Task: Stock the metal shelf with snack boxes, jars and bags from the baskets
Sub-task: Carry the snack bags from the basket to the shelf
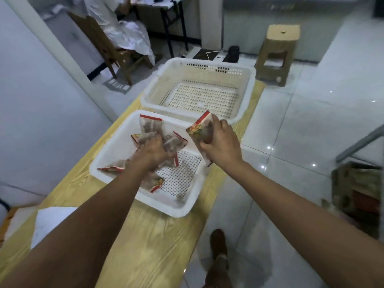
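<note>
A white perforated basket (116, 161) stands on a yellow wood-grain table (145, 242) and holds several clear snack bags with red edges (150, 125). My left hand (152, 151) reaches into the basket and grips bags in the pile. My right hand (221, 142) holds one snack bag (197, 129) up over the basket's right rim. Behind it sits a second white basket (247, 90) with nothing in it. Part of a metal shelf shows at the right edge (357, 146).
A tan plastic stool (276, 53) stands on the tiled floor beyond the table. A wooden chair (99, 44) draped in white plastic is at the back left. White paper (49, 221) lies on the near table. My shoe (218, 242) is on the floor.
</note>
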